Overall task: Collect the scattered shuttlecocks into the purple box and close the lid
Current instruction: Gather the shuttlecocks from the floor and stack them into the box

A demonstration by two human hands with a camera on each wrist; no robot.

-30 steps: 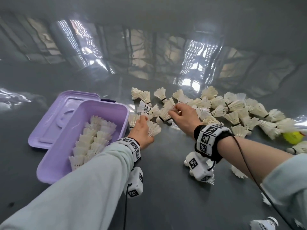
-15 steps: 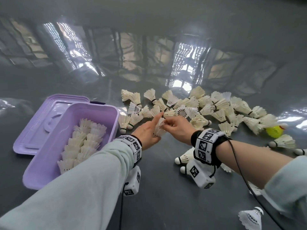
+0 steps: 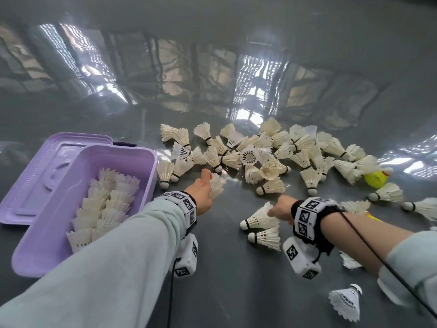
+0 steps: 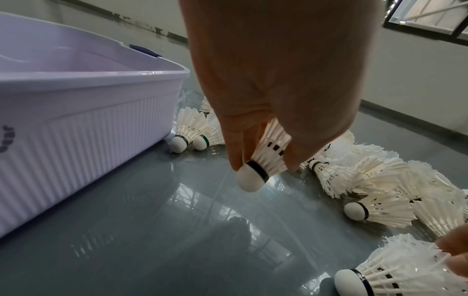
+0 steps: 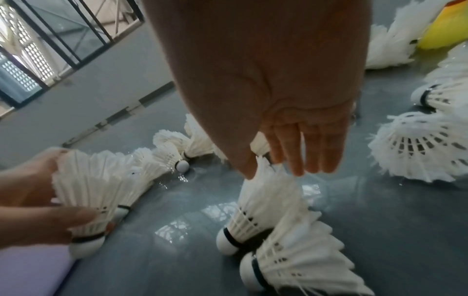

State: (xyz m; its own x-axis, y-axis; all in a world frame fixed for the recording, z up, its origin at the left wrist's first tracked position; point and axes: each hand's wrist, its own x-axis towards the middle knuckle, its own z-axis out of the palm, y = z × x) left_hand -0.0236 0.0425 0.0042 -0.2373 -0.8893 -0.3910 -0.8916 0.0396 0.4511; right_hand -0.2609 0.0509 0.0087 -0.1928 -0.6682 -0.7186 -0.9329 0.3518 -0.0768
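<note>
Head view is showing the scene from the left: the purple box [image 3: 87, 204] is sitting open on the glossy grey floor [image 3: 236, 280], its lid [image 3: 47, 171] lying flat behind it, and rows of white shuttlecocks are already standing inside. Just right of the box, the left hand [image 3: 203, 190] is hovering above the floor, fingers and thumb curling round 1 shuttlecock [image 4: 263, 160], cork end pointing down and away from the palm. Further right, the right hand [image 3: 281, 210] is reaching down with fingers nearly straight, thumb and fingertips just meeting the feather rim of another shuttlecock [image 5: 263, 208] lying on its side; whether it is pinching yet is hard to tell, though it looks more like a touch than a grip. A 2nd one is lying just beside that. Beyond both hands, the main pile [image 3: 272, 152] is spreading toward the right, with a yellow shuttlecock [image 3: 376, 178] at its far edge.

These are feeling-light things, probably almost weightless, with stiff but brittle feather skirts that would crush or fray under a squeeze. The rounded cork base or the banded waist above it is looking like the safest place to hold, and stacking them nose-first should be keeping the skirts whole.
</note>
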